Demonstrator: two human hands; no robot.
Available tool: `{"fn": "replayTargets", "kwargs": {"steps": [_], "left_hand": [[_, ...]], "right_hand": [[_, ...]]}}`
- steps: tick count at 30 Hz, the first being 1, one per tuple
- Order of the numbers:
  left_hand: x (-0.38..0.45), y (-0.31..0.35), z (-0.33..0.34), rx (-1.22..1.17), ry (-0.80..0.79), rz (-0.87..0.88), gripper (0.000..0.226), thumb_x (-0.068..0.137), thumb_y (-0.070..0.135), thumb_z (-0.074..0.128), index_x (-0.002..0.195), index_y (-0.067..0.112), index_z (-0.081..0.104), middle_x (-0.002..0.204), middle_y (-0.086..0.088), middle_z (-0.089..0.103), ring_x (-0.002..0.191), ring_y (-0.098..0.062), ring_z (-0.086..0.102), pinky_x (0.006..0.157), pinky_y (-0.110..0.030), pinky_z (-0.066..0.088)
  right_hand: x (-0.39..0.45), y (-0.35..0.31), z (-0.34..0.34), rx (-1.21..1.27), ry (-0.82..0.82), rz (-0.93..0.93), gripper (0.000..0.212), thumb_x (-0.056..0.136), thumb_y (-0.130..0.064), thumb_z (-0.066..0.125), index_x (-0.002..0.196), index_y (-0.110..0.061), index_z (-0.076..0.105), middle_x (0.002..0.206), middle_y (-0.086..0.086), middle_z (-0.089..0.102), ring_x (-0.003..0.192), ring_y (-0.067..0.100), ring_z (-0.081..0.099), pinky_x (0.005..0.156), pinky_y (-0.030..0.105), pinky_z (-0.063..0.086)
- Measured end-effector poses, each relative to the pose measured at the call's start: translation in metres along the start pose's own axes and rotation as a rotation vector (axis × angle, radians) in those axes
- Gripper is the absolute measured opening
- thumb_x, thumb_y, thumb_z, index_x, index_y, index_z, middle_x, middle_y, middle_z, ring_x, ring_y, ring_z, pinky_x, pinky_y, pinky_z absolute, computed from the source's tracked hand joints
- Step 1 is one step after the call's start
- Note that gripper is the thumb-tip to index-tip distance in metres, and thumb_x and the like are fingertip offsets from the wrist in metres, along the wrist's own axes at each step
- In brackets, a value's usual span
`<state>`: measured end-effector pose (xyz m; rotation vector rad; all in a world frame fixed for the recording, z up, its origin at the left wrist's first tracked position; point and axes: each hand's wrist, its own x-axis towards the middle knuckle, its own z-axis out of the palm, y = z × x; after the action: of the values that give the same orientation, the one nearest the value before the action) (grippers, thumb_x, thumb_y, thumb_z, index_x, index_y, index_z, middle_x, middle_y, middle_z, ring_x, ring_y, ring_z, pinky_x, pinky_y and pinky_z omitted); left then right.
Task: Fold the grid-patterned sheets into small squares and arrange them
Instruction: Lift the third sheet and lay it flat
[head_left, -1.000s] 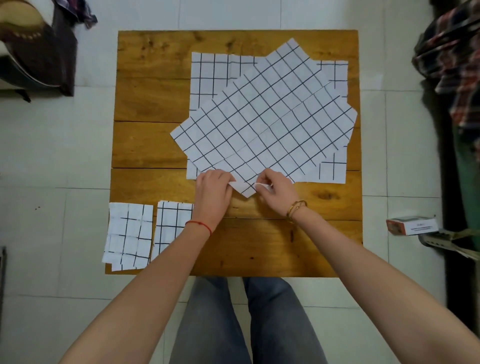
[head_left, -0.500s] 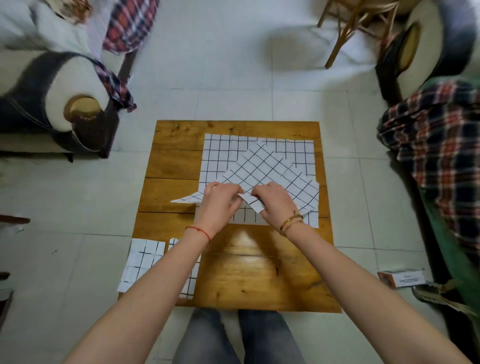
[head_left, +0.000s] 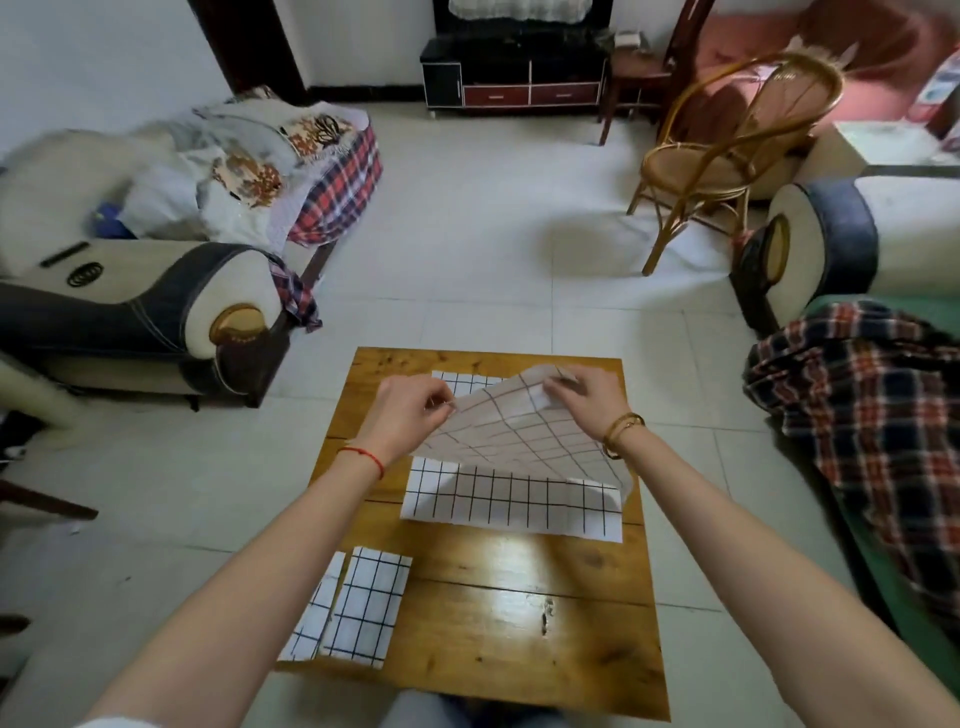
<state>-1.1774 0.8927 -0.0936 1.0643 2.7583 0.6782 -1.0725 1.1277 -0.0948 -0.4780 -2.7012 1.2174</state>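
We are seeing one grid sheet (head_left: 524, 436) arching up over a flat sheet (head_left: 511, 501), two folded squares (head_left: 363, 605) lying near-left.

No readable text, label, brand or number anywhere in your view. Sheets (head_left: 511, 501) on table (head_left: 519, 618) carry only black grid lines, no writing. Folded squares (head_left: 363, 605) likewise: grid only. Sofa arm (head_left: 83, 274) at your left shows dark ring-shaped mark, too small to read as any sign or brand.
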Motion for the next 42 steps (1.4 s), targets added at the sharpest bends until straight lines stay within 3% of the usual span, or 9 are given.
{"fn": "replayTargets", "kwargs": {"steps": [4,7,12,16,21,24,34,38,42], "left_hand": [[-0.001,0.007,-0.023,0.030,0.027,0.027,0.004,0.088,0.029,0.064,0.087,0.026,0.066,0.084,0.014,0.062,0.081,-0.007,0.059,0.081,-0.033,0.052],[-0.004,0.012,-0.037,0.048,0.038,0.022,0.007,0.091,0.029,0.060,0.091,0.022,0.062,0.088,0.009,0.065,0.085,-0.013,0.062,0.075,-0.030,0.052],[-0.007,0.024,-0.061,0.080,0.047,0.057,0.009,0.093,0.031,0.055,0.096,0.022,0.054,0.090,0.003,0.069,0.086,-0.019,0.064,0.074,-0.038,0.053],[-0.009,0.032,-0.083,0.072,0.059,0.108,0.004,0.092,0.023,0.058,0.095,0.023,0.055,0.092,0.004,0.068,0.090,-0.013,0.065,0.077,-0.037,0.055],[-0.015,0.040,-0.101,0.055,0.054,0.148,0.016,0.092,0.017,0.060,0.108,0.018,0.062,0.100,0.000,0.070,0.094,-0.012,0.065,0.084,-0.032,0.054],[-0.022,0.040,-0.107,0.069,0.043,0.173,0.021,0.090,0.014,0.062,0.110,0.018,0.065,0.104,0.001,0.070,0.097,-0.013,0.064,0.087,-0.031,0.054],[-0.072,0.033,-0.113,0.062,0.098,0.170,0.016,0.090,0.023,0.064,0.098,0.010,0.071,0.091,0.000,0.069,0.082,-0.010,0.061,0.076,-0.025,0.053],[-0.105,0.033,-0.119,0.050,0.127,0.170,0.016,0.090,0.022,0.065,0.097,0.009,0.071,0.090,-0.001,0.068,0.082,-0.013,0.061,0.077,-0.028,0.053],[-0.133,0.034,-0.128,0.012,0.154,0.184,0.017,0.089,0.021,0.065,0.100,0.008,0.070,0.091,-0.001,0.068,0.084,-0.012,0.060,0.079,-0.024,0.051]], "right_hand": [[-0.002,-0.006,-0.029,-0.036,-0.028,0.063,0.032,0.091,-0.026,0.060,0.061,-0.015,0.053,0.060,-0.001,0.051,0.060,0.012,0.044,0.052,0.018,0.030],[-0.002,-0.005,-0.047,-0.023,-0.027,0.134,0.039,0.088,-0.031,0.062,0.056,-0.016,0.045,0.055,0.000,0.044,0.058,0.017,0.040,0.054,0.028,0.029],[-0.010,-0.011,-0.072,0.054,-0.029,0.117,0.048,0.086,-0.027,0.065,0.052,-0.019,0.032,0.052,-0.001,0.031,0.051,0.012,0.030,0.052,0.027,0.025],[-0.018,-0.010,-0.084,0.096,-0.031,0.138,0.043,0.085,-0.030,0.066,0.055,-0.017,0.038,0.054,0.000,0.033,0.051,0.013,0.031,0.053,0.026,0.026],[-0.031,-0.022,-0.094,0.084,-0.027,0.098,0.048,0.088,-0.029,0.064,0.052,-0.019,0.034,0.053,-0.001,0.032,0.051,0.013,0.029,0.053,0.028,0.024],[-0.039,-0.026,-0.096,0.097,-0.004,0.113,0.037,0.087,-0.031,0.064,0.060,-0.015,0.045,0.058,0.002,0.039,0.054,0.015,0.035,0.055,0.027,0.030],[-0.085,-0.032,-0.091,0.070,0.035,0.093,0.045,0.086,-0.028,0.065,0.053,-0.017,0.037,0.052,-0.002,0.032,0.049,0.013,0.030,0.052,0.026,0.029],[-0.110,-0.035,-0.086,0.024,0.030,0.095,0.037,0.085,-0.035,0.066,0.063,-0.012,0.049,0.059,0.001,0.041,0.055,0.016,0.038,0.055,0.029,0.034],[-0.132,-0.045,-0.081,0.045,0.011,0.057,0.042,0.088,-0.037,0.062,0.087,0.005,0.063,0.074,0.010,0.053,0.068,0.022,0.047,0.061,0.031,0.037]]}}
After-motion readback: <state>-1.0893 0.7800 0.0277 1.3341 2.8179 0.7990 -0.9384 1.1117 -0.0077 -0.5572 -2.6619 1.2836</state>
